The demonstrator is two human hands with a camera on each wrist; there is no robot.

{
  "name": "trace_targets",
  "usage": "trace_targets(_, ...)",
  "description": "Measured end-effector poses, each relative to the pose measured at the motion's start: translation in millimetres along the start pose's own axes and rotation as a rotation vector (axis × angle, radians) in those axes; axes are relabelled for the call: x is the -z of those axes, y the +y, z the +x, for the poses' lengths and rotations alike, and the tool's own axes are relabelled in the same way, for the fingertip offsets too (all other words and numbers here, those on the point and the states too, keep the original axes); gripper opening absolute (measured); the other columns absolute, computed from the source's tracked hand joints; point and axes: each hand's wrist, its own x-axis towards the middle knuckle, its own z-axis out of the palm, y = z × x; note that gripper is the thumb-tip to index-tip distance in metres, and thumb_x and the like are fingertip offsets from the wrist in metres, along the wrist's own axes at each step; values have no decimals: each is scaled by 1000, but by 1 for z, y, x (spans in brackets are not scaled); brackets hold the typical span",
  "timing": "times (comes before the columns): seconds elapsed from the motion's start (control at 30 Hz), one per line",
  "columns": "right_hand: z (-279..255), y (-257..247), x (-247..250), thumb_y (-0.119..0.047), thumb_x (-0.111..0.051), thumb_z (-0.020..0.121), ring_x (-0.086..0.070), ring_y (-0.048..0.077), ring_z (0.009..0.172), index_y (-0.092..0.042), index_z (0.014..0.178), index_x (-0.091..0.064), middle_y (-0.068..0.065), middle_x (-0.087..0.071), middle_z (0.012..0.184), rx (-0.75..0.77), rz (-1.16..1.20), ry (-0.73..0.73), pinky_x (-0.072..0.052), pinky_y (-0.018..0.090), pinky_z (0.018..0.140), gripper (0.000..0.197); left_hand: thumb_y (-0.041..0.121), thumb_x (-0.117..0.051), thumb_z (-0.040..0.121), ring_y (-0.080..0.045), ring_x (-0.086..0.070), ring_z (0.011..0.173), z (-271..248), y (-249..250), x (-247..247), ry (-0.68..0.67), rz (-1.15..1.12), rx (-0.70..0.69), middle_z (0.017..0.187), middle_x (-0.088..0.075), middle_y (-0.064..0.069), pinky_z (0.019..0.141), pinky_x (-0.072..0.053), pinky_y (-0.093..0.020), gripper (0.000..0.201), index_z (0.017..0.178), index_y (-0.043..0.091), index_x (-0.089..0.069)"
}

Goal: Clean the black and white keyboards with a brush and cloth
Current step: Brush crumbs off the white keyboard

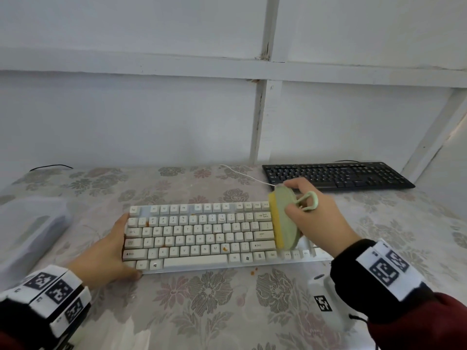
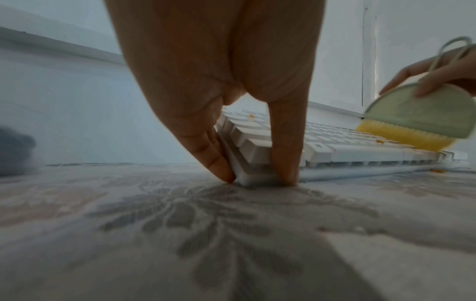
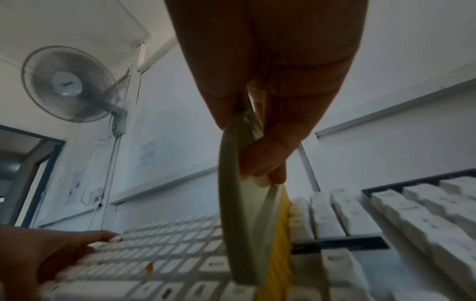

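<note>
The white keyboard (image 1: 202, 236) lies across the middle of the table, with orange-brown specks on several keys. My right hand (image 1: 313, 215) grips a pale green brush (image 1: 284, 218) with yellow bristles (image 2: 401, 138), which rest on the keys near the right end of the main block. My left hand (image 1: 111, 251) braces the keyboard's left end, fingers along the side edge and thumb (image 2: 285, 154) against the front corner. The black keyboard (image 1: 336, 175) lies at the back right, untouched. No cloth is visible.
A flowered tablecloth (image 1: 214, 299) covers the table. A translucent plastic box (image 1: 30, 228) stands at the left. A white cable (image 1: 242, 174) runs from the white keyboard toward the back. Orange crumbs (image 1: 252, 271) lie on the cloth by its front edge. A white wall stands close behind.
</note>
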Motion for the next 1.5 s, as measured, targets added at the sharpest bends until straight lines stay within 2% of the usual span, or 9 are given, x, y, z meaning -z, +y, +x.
trace_targets(0.17,-16,7,1,-8,-50,85,-39,9,46,-26,107,-55,-1,-49,59,-58,-22,-122,-36,17,40,29,9,-82,61,-1,-55,92,1,-2,1,-13,-12,2,103,-49,22,76,-44,-18,124,144,35,6)
trace_targets(0.4,-1,-2,2,-8,-49,83,-41,15,53,-31,107,-54,22,-60,75,2,6,42,-35,25,47,34,5,-81,62,4,-53,85,-2,2,0,0,-16,-3,99,-49,22,66,-40,-9,121,145,32,4)
trace_targets(0.63,-25,8,-1,-10,-49,87,-36,5,39,-28,107,-53,-5,-46,54,-59,-52,-151,-32,14,39,28,7,-81,63,5,-52,86,0,-1,1,-14,-19,10,99,-48,23,66,-39,-8,122,145,33,5)
trace_targets(0.73,-20,0,8,-9,-51,83,-35,6,40,-29,104,-57,-1,-48,54,-31,-32,-77,-33,16,40,30,7,-81,64,6,-51,84,1,0,0,-6,-18,12,97,-47,24,64,-39,-8,122,145,31,7)
trace_targets(0.83,-10,-13,9,-8,-51,84,-37,11,47,-32,105,-55,19,-57,69,34,21,38,-37,26,44,32,7,-81,63,4,-53,85,1,-1,0,-9,-31,5,98,-49,23,65,-40,-9,121,145,32,5)
trace_targets(0.97,-2,-23,-6,-10,-49,85,-54,32,59,-28,113,-52,20,-62,78,58,21,26,-52,43,54,33,7,-82,60,-3,-60,89,1,-5,0,-4,-43,-23,105,-56,16,67,-46,-14,121,144,34,1)
trace_targets(1.13,-6,-12,-16,-8,-49,85,-35,6,42,-23,109,-53,-1,-47,56,18,-16,-14,-28,15,40,29,6,-81,61,-2,-60,88,1,-4,0,-4,-48,-29,105,-55,17,65,-45,-11,120,144,35,1)
trace_targets(1.37,-37,-6,-16,-9,-50,85,-43,16,53,-29,101,-51,7,-52,64,-51,-9,-179,-47,36,50,26,6,-81,62,1,-57,86,1,-5,-1,2,-46,-15,102,-53,19,63,-43,-10,119,144,35,2)
trace_targets(1.5,-26,-23,0,-10,-51,86,-42,8,47,-26,101,-54,3,-55,64,5,32,-70,-44,22,40,22,5,-81,63,1,-56,87,1,-4,-1,-5,-43,-12,102,-51,20,64,-43,-10,120,144,34,3)
